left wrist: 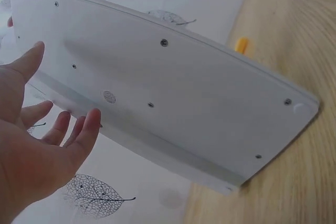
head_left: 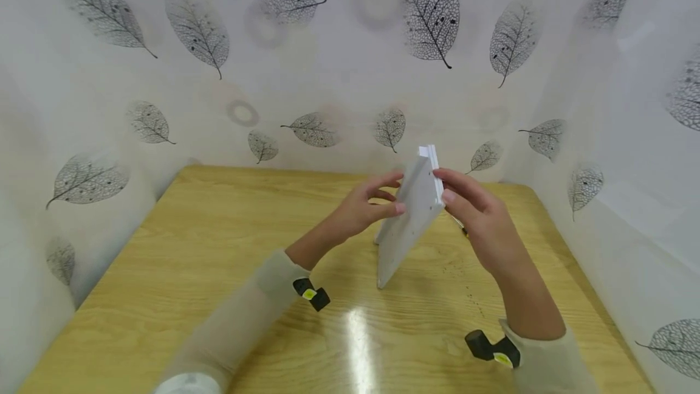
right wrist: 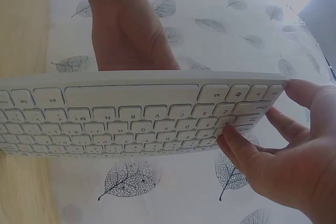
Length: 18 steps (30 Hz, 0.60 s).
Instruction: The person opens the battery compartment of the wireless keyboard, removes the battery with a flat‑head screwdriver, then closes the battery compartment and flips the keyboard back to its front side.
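Observation:
A white keyboard stands tilted on one short end on the table, its screw-dotted underside turned towards my left hand. Its rows of keys show in the right wrist view. My right hand grips the raised end, thumb at the corner and fingertips on the key side. Beside the underside is my left hand, fingers loosely bent and spread. Its thumb lies over the underside and its other fingertips are by the thicker edge; contact is hard to tell.
The wooden table meets pale leaf-printed walls at the back and sides. Behind the keyboard lies a small orange-ended item, mostly hidden. Dark wrist cameras sit on both sleeves.

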Motion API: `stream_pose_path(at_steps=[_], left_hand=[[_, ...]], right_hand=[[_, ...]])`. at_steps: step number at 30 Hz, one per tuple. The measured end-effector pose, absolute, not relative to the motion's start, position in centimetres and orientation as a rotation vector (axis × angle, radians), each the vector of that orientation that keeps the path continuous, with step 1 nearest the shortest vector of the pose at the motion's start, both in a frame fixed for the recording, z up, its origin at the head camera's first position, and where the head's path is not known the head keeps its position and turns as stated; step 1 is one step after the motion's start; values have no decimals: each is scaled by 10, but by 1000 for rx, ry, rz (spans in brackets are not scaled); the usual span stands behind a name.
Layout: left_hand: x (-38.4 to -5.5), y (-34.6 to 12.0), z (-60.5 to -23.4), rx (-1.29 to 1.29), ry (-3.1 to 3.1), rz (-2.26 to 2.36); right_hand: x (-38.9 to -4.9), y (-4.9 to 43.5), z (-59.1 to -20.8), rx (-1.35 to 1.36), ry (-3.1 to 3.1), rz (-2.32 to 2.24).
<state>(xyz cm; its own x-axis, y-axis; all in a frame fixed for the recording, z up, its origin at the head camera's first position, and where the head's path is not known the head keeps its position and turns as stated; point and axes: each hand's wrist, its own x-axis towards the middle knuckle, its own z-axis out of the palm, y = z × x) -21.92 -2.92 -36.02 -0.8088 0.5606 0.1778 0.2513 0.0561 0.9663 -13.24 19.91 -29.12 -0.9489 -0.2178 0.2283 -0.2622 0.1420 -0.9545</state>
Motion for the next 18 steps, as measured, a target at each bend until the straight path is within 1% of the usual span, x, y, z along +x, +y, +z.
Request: stream_pose_path(at_steps=[18], left_hand=[[-218,-21,-420,868,2068,1665]], right_hand=[[-135,239,-315,724,-1950,2208]])
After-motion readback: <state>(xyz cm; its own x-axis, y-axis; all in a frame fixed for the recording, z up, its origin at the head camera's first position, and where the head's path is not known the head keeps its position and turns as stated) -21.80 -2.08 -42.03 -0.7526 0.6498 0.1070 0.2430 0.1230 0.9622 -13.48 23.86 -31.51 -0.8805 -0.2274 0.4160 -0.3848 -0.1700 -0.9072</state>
